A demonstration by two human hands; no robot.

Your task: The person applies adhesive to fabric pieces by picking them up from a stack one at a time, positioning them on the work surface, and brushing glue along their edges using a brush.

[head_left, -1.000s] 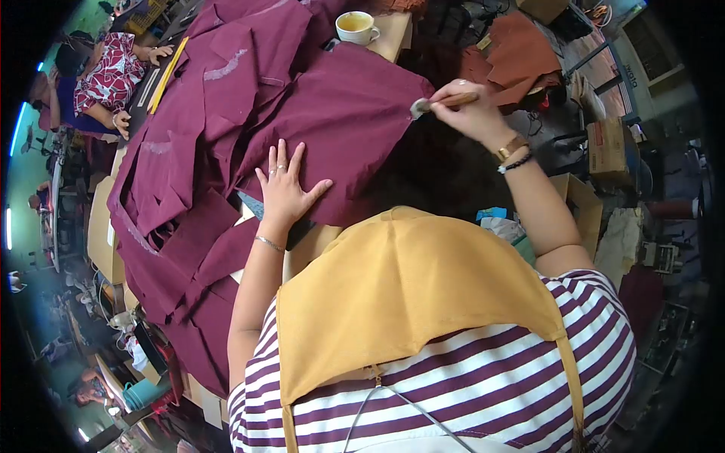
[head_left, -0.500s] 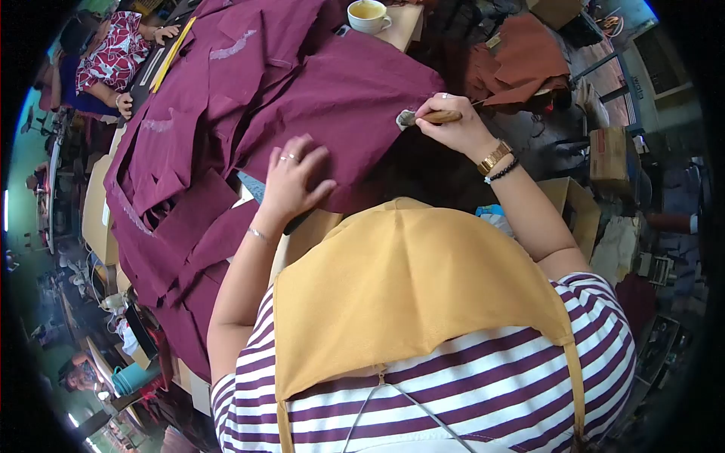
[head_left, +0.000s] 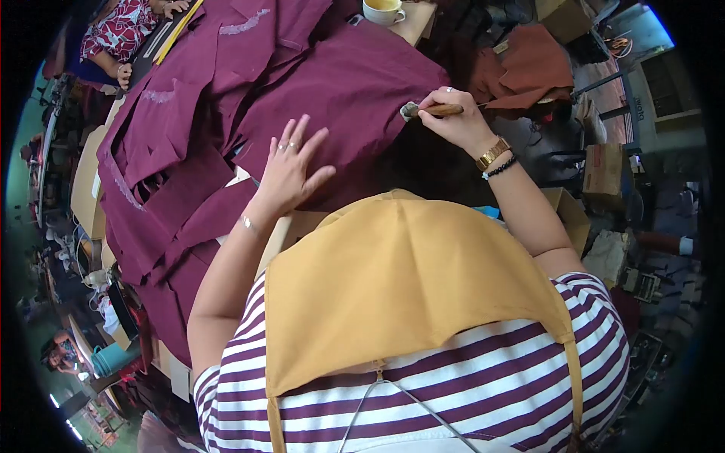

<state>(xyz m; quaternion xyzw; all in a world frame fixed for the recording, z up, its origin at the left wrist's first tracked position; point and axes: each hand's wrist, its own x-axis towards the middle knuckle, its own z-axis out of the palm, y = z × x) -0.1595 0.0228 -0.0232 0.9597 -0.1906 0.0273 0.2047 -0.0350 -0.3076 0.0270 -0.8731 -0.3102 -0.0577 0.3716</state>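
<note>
Overlapping pieces of maroon fabric (head_left: 325, 98) are heaped over the work surface, some with whitish smears. My right hand (head_left: 455, 119) is closed round the wooden handle of a brush (head_left: 442, 110); its pale, stained head is at the right edge of the top maroon piece. Fingers spread, my left hand (head_left: 293, 167) is over the lower part of that same piece and holds nothing. Whether its palm touches the cloth I cannot tell.
A white cup (head_left: 384, 11) with yellowish contents stands at the table's far corner. Rust-coloured fabric (head_left: 529, 68) lies beyond on the right, near cardboard boxes (head_left: 604, 170). A co-worker in a patterned top (head_left: 121, 30) is at the upper left, beside yellow strips (head_left: 178, 32).
My left hand has lifted from its flat press on the cloth and shifted slightly. The brush has moved from the piece's right corner down along its edge. The view has shifted a little.
</note>
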